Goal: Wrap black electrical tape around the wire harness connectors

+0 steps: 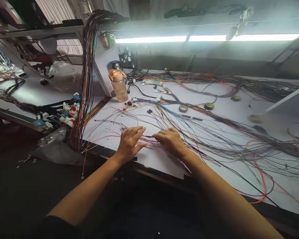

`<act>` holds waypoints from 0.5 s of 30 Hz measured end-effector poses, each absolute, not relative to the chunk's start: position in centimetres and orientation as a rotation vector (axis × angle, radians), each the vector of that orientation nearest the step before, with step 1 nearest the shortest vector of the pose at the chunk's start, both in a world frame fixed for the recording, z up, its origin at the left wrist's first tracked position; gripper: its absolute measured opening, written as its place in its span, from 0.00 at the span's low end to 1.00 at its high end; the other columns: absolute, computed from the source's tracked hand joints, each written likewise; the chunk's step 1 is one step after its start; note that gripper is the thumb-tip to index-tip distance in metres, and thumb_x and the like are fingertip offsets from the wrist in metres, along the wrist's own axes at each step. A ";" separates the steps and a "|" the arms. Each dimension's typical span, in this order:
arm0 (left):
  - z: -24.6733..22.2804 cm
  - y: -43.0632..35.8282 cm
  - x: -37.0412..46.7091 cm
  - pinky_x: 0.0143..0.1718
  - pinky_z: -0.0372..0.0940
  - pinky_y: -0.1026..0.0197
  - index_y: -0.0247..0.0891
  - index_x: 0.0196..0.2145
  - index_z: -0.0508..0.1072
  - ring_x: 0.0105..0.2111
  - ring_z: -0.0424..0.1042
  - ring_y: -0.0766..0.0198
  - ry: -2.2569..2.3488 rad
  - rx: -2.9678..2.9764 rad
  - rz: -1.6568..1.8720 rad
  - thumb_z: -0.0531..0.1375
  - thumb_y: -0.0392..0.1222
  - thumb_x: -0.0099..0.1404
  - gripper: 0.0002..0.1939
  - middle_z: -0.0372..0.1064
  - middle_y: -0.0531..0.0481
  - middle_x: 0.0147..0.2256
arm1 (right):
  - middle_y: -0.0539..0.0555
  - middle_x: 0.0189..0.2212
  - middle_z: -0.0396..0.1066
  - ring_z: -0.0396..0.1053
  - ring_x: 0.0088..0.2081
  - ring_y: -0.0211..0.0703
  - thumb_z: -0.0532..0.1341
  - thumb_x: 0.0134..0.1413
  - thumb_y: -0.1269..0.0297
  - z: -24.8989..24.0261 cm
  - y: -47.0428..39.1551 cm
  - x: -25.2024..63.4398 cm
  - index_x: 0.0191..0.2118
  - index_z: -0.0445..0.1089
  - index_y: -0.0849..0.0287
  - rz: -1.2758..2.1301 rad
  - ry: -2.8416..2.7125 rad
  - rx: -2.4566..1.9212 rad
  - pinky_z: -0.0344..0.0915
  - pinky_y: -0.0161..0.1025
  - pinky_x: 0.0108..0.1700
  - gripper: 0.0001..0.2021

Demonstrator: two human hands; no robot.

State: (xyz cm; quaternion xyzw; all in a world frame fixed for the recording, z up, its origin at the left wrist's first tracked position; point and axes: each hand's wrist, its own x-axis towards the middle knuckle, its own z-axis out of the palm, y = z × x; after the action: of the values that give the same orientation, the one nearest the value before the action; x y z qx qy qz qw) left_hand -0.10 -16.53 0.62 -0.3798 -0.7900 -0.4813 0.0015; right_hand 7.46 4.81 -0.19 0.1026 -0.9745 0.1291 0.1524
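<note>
My left hand (131, 142) is over the red and dark wires near the table's front edge, its thumb and fingers apart. To its right, my right hand (171, 141) has its fingers closed around a black wire bundle (149, 136), whose short dark end points toward my left hand. Pink and red wires (153, 143) run beneath and between both hands. Many loose thin wires (206, 139) spread over the white table (161, 164) to the right.
An orange-capped bottle (119, 85) stands at the back left beside a hanging wire bundle (88, 73). Tape rolls (183, 108), (209, 106) sit behind the hands. White connectors (67, 114) lie at the left, above a plastic bag (57, 147). A lit tube (150, 39) crosses the back.
</note>
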 end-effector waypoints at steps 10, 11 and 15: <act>-0.4 -15.5 -3.4 0.48 0.55 0.51 0.46 0.40 0.77 0.35 0.65 0.53 -2.531 -1.593 -0.879 0.57 0.40 0.65 0.09 0.68 0.44 0.31 | 0.52 0.38 0.75 0.68 0.39 0.44 0.65 0.55 0.56 0.5 5.5 11.3 0.44 0.71 0.55 0.095 -2.834 0.150 0.50 0.42 0.43 0.13; -0.3 -15.7 -3.1 0.45 0.56 0.52 0.46 0.40 0.77 0.35 0.65 0.53 -2.522 -1.602 -0.851 0.56 0.40 0.66 0.09 0.68 0.44 0.31 | 0.52 0.37 0.74 0.67 0.39 0.44 0.64 0.56 0.59 0.3 5.3 11.6 0.41 0.71 0.56 0.075 -2.819 0.114 0.50 0.42 0.42 0.09; -0.4 -17.0 -1.2 0.42 0.56 0.54 0.46 0.42 0.76 0.36 0.66 0.53 -2.540 -1.668 -0.756 0.59 0.46 0.65 0.09 0.70 0.43 0.34 | 0.52 0.29 0.71 0.64 0.32 0.41 0.57 0.61 0.69 -0.7 4.2 12.5 0.31 0.69 0.58 -0.004 -2.771 0.012 0.48 0.42 0.37 0.07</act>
State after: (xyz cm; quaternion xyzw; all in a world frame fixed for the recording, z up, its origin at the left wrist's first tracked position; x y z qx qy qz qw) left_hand -1.22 -17.03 -0.36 -0.5327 -0.8112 -0.2413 0.0052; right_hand 12.48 4.20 -0.67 0.0041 -0.9828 -0.0014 0.1845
